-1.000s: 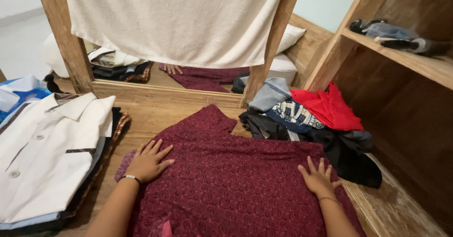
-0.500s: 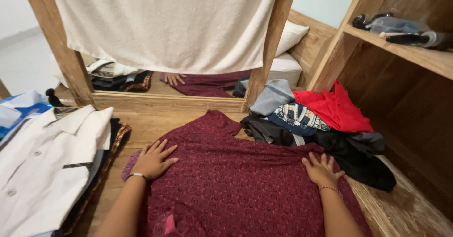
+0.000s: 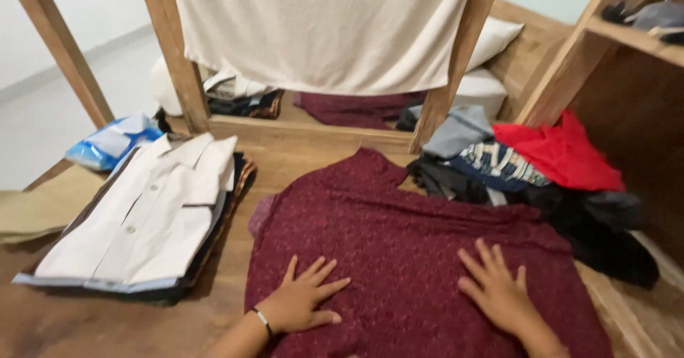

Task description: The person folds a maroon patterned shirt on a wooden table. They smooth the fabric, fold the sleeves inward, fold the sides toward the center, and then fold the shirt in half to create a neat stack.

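While both hands lay flat, the maroon patterned garment (image 3: 413, 258) was spread across the wooden floor (image 3: 299, 158) directly beneath them. The left hand (image 3: 303, 302) was fully open, fingers splayed and palm down on the garment's near left portion; a thin dark band (image 3: 263, 321) sat on its wrist. The right hand (image 3: 495, 290) was likewise open, fingers spread and pressed flat on the garment's near right portion. Neither hand gripped anything.

To the left of the left hand, apart from the garment, a folded white button-up shirt (image 3: 142, 215) rested on top of a stack of darker folded clothes (image 3: 224, 205). Beyond that stack, further left, lay a blue and white plastic package (image 3: 110, 144), soft and crumpled in shape; any label on it was too small to tell. A tan folded cloth (image 3: 43, 205) lay at the far left edge.

Beyond the right hand, an unfolded heap of clothing touched the garment's far right edge: a red piece (image 3: 563, 151), a grey piece (image 3: 459, 130), a striped dark-blue piece (image 3: 495, 165) and black items (image 3: 605, 230). Ahead of both hands, a cream cloth (image 3: 320, 30) hung over a wooden-framed mirror (image 3: 356, 109). A wooden shelf (image 3: 627, 41) stood above right, holding dark items.
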